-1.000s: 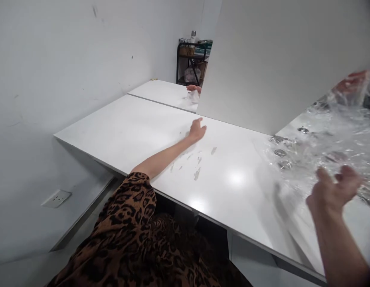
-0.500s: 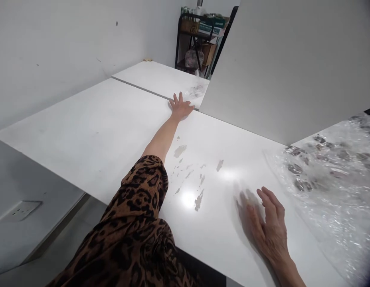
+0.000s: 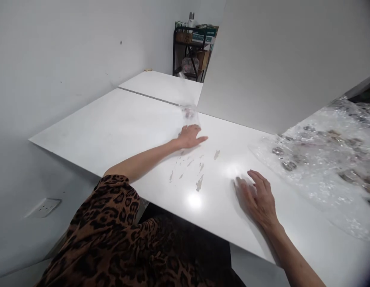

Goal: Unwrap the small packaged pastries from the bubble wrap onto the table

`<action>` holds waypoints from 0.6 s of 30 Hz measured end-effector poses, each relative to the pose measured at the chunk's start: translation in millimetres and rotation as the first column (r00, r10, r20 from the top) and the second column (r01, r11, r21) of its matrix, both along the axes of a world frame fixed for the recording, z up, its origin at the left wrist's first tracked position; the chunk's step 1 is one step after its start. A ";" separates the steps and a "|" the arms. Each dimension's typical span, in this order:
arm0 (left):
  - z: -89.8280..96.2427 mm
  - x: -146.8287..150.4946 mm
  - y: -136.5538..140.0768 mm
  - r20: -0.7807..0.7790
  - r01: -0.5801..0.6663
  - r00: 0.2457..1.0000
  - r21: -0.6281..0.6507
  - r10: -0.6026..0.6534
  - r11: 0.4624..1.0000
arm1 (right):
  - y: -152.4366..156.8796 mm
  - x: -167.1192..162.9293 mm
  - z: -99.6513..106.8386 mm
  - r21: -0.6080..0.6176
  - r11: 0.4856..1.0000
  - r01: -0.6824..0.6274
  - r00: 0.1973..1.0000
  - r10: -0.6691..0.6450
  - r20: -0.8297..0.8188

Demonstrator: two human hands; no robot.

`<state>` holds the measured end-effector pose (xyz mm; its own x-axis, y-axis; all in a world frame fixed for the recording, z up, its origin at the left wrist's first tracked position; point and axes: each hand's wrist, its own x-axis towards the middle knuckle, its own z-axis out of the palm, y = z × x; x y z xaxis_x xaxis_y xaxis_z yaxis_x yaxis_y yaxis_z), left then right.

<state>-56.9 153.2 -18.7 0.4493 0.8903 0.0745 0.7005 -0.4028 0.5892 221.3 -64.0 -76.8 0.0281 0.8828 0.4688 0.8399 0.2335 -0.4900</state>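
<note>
My left hand (image 3: 190,136) is low over the white table (image 3: 143,127), its fingers curled over the near end of a clear plastic bag (image 3: 189,113) and its thumb pointing right. Something small and reddish-brown shows inside the bag, too blurred to name. The bag's far end rises in a smeared strip. My right hand (image 3: 259,197) rests on its side nearer the front edge, fingers loosely bent and apart, holding nothing. To its right spreads a heap of clear plastic packets (image 3: 331,159) with dark and brownish small items in them.
A tall grey panel (image 3: 262,59) stands along the table's back. Behind the gap sits a second white table (image 3: 155,84). A black shelf rack (image 3: 189,48) with boxes is beyond. A wall socket (image 3: 45,208) is at lower left. Grey marks (image 3: 199,182) dot the tabletop.
My left hand has drawn back toward me from the table's far edge, and the plastic bag has come with it. The right hand stays much the same. The view has shifted slightly.
</note>
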 end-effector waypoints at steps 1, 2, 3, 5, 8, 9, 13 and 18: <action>-0.5 -0.4 -26.9 0.047 0.038 0.998 -0.029 -0.037 0.999 | 0.0 0.4 0.2 -0.009 1.000 0.007 1.000 -0.007 -0.024; -1.6 -0.6 -53.0 0.093 0.073 0.993 -0.053 -0.067 0.996 | -0.5 0.4 1.0 -0.022 1.000 0.016 0.999 -0.018 -0.052; -3.0 -0.1 -77.9 0.133 0.107 0.986 -0.071 -0.097 0.992 | -1.3 -0.2 2.3 -0.035 0.999 0.024 0.996 -0.027 -0.083; -6.6 3.5 -123.6 0.195 0.199 0.964 -0.082 -0.180 0.976 | -3.4 -4.5 7.2 -0.079 0.996 0.029 0.986 -0.041 -0.164; -12.2 14.9 -180.2 0.229 0.353 0.914 -0.049 -0.334 0.934 | -1.9 -21.1 19.6 -0.201 0.979 -0.013 0.950 -0.050 -0.307; -13.7 19.5 -195.9 0.226 0.398 0.897 -0.034 -0.381 0.917 | 1.1 -28.8 24.3 -0.242 0.969 -0.039 0.936 -0.050 -0.349; -15.0 33.2 -242.1 0.259 0.549 0.810 -0.016 -0.527 0.836 | 22.9 -57.7 36.8 -0.337 0.939 -0.072 0.887 -0.095 -0.451; -6.3 22.4 -250.7 0.487 0.399 0.797 0.016 -0.356 0.917 | 43.1 -63.4 31.2 -0.397 0.908 -0.131 0.708 -0.195 -0.678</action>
